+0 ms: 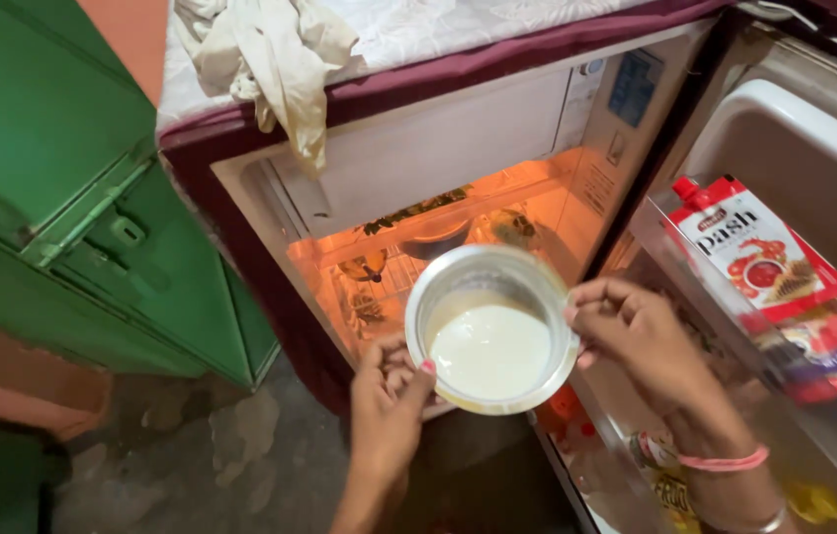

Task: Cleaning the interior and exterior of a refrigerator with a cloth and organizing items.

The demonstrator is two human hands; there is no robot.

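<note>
— While the fridge [576, 129] door stands open, both hands are on that steel bowl [490, 328] of white liquid!
— Right, left hand [386, 410] grips its near rim, thumb hooked over the edge; right hand [636, 336] clasps the far side.
— Bowl's held level, just before the lit shelves.
— And red sauce pouches [764, 252] sit in the door rack; a cloth [275, 54] is draped on top.
</note>
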